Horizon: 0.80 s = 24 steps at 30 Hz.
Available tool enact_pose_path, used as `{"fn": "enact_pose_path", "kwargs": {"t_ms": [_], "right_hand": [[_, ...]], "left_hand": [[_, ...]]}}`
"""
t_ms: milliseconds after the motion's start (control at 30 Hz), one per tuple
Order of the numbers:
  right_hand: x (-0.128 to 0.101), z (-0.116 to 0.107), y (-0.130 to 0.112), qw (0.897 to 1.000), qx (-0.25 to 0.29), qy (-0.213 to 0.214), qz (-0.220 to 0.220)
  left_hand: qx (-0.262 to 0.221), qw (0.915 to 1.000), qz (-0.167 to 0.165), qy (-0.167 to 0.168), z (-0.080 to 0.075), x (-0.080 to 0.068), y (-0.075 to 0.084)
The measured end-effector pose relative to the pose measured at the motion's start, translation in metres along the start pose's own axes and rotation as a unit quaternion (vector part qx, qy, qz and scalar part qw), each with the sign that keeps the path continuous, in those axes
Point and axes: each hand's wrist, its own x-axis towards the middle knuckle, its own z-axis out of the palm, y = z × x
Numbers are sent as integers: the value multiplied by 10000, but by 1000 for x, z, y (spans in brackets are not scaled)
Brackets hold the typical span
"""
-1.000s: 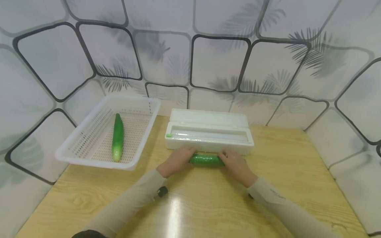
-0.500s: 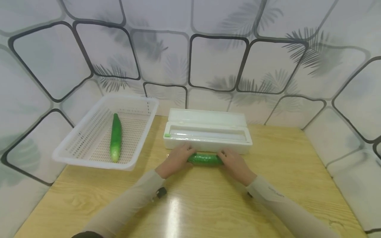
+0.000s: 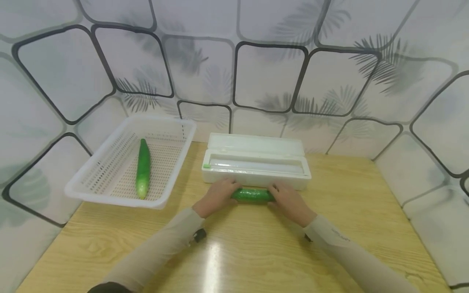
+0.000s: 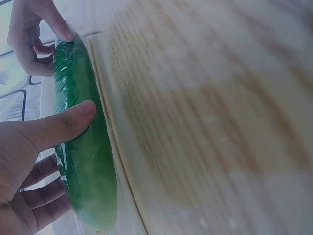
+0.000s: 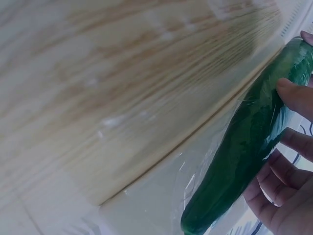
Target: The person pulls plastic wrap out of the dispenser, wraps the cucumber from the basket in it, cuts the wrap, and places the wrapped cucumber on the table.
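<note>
A green cucumber (image 3: 253,195) lies sideways between both hands, just in front of a white cling film box (image 3: 256,177). Clear film clings to its skin, and a loose sheet of film (image 5: 200,164) spreads beside it in the right wrist view. My left hand (image 3: 218,196) grips the paler end, its thumb on the near side and fingers behind, as the left wrist view shows. Toward the darker end, my right hand (image 3: 291,203) holds it the same way. The box's lid (image 3: 256,144) stands raised, with a film roll (image 3: 256,165) inside.
A white perforated basket (image 3: 169,179) stands at the left with a second cucumber (image 3: 143,169) in it. Patterned wall panels (image 3: 271,77) close off the back and sides of the wooden table (image 3: 256,256). A small green piece (image 3: 207,166) sits at the box's left end.
Both hands keep their hold on the cucumber in nearly the same place. The shine on its film looks different now. Basket and box have not moved.
</note>
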Motion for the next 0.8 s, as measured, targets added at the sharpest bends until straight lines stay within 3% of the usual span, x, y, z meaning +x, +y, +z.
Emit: {"fn": "enact_pose_path", "kwargs": {"t_ms": [800], "right_hand": [[1,3,0,9999,-9,-64,87]], "left_hand": [[-241,9996,-40,-133,1,6,-3]]}}
